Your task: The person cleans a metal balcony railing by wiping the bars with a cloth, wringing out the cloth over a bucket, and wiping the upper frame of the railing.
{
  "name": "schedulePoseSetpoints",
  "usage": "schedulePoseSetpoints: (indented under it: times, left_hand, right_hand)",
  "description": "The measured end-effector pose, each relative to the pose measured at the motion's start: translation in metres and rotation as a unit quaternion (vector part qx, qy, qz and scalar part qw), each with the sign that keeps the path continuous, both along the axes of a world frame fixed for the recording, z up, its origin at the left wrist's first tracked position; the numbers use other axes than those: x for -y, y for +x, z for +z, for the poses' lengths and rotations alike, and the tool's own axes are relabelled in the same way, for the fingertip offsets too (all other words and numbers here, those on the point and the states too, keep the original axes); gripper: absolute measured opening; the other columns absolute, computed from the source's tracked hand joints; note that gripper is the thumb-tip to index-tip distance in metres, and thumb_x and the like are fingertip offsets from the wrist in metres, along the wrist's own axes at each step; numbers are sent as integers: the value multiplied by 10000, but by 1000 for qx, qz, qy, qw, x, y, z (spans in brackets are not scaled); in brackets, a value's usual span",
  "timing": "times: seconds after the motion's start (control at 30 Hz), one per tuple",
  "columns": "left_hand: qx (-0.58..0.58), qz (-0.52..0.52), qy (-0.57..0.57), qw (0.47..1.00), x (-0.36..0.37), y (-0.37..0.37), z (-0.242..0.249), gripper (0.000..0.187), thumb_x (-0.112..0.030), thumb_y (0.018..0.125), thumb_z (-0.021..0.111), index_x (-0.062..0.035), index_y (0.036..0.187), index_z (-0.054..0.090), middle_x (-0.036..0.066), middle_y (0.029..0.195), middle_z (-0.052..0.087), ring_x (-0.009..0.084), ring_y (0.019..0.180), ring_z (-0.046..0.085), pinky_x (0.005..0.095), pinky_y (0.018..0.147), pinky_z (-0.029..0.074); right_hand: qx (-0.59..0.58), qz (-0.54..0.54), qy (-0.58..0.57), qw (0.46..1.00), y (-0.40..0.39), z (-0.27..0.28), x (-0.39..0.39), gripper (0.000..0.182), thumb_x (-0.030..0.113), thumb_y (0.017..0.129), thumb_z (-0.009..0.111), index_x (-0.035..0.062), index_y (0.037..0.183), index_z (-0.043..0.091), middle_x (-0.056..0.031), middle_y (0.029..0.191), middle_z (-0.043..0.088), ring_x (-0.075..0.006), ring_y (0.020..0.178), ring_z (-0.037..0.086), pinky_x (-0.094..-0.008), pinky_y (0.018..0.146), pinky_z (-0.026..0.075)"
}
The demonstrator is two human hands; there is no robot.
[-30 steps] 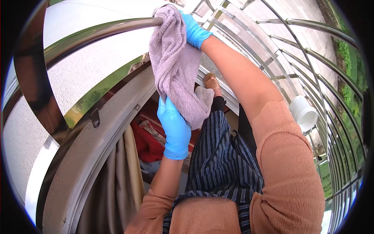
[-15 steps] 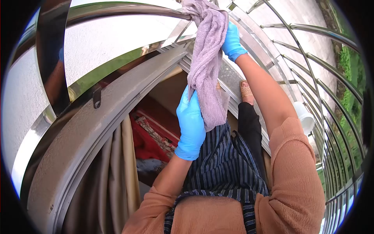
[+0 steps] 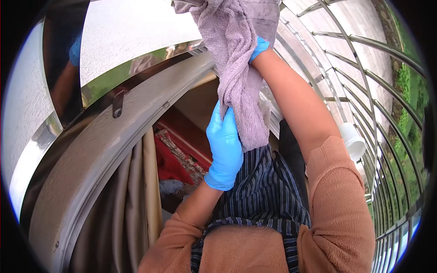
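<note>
A purple-grey terry towel (image 3: 236, 77) hangs in twisted folds from the top of the head view, wrapped about a steel rail (image 3: 193, 2). My left hand (image 3: 224, 148), in a blue glove, is closed on the towel's lower end in front of my apron. My right hand (image 3: 258, 49), gloved the same way, is raised higher at the towel's right side. Folds cover its fingers, and only the wrist end of the glove shows. A broader, flatter part of the cloth spreads behind it.
Curved steel bars (image 3: 364, 75) form a railing on the right, with greenery beyond. A white bucket (image 3: 353, 141) stands by it. On the left are a window frame (image 3: 109, 136), a brown curtain (image 3: 129, 209) and red fabric (image 3: 168, 159) inside. My striped apron (image 3: 264, 191) hangs below.
My right hand has moved up and left behind the towel, hiding most of its glove. The towel's upper part has shifted left and spread wider. My left hand stays nearly in place.
</note>
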State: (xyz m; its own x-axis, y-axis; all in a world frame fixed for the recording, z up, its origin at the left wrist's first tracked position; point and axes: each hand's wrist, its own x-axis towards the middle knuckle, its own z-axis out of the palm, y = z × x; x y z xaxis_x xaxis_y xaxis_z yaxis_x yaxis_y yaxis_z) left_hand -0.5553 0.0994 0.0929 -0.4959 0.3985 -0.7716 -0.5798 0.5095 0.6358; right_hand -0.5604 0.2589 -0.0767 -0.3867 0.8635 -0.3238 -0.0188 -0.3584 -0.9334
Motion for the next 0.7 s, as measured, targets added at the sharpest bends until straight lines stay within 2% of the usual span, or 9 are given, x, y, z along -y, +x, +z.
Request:
schedulePoseSetpoints:
  times: [0.07,0.27,0.3,0.4,0.47,0.53,0.63,0.67,0.7]
  left_hand:
    - [-39,-46,12,998,4,-2,-12,383,-196,971,444,14,1292,455,104,1182,557,166,1052,559,313,914,453]
    - [-1,-55,34,998,3,-11,-36,370,-164,963,421,16,1284,464,98,1133,575,150,993,579,302,890,463]
    - [-29,-60,15,998,3,-9,-37,364,-169,964,424,16,1274,473,94,1133,574,148,998,574,298,887,459]
    - [-51,-58,7,997,7,-10,-36,367,-195,967,433,11,1266,486,91,1159,566,154,1049,546,298,913,433]
    - [-51,-51,13,997,3,-8,-26,387,-210,972,409,1,1292,460,106,1216,543,181,1091,540,318,945,423]
    - [-29,-26,10,999,1,-4,-20,389,-200,964,414,9,1290,457,109,1219,539,179,1098,537,319,951,421]
    - [-7,-38,34,999,10,3,-19,389,-150,957,422,34,1298,447,105,1205,546,162,1073,540,300,939,425]
    - [12,-18,41,999,11,7,-19,405,-113,951,434,53,1321,430,102,1216,542,146,1076,527,286,949,410]
    - [19,-11,49,999,8,11,-18,405,-113,951,434,53,1321,430,102,1216,542,146,1076,527,286,949,410]
  right_hand:
    - [68,9,5,998,7,-5,-8,258,163,896,513,76,1129,583,-89,943,640,-209,872,628,-324,794,511]
    - [268,32,4,963,7,-23,-15,222,129,906,472,107,1071,619,-60,833,659,-208,799,637,-318,801,500]
    - [233,-12,93,968,-2,-106,-6,288,258,868,567,50,1049,651,-181,944,660,-280,867,644,-372,770,517]
    - [364,99,99,921,-3,-32,1,280,249,858,581,51,1053,617,-156,874,660,-260,834,656,-376,673,529]
    - [312,-61,77,945,-15,-55,12,253,308,843,584,74,905,655,-163,719,645,-291,734,658,-381,642,513]
    - [336,-58,37,939,-7,-41,3,267,323,852,562,85,926,656,-180,747,645,-296,743,655,-379,661,515]
    - [281,2,97,955,26,-35,-3,292,326,895,510,80,982,642,-128,785,662,-260,719,647,-364,661,514]
    - [56,-109,-45,991,36,-41,-5,298,318,920,481,77,1001,637,-94,820,659,-235,739,636,-351,677,513]
    - [-175,-208,-189,944,46,-36,-6,305,310,945,451,75,1021,631,-60,854,656,-210,760,626,-339,692,512]
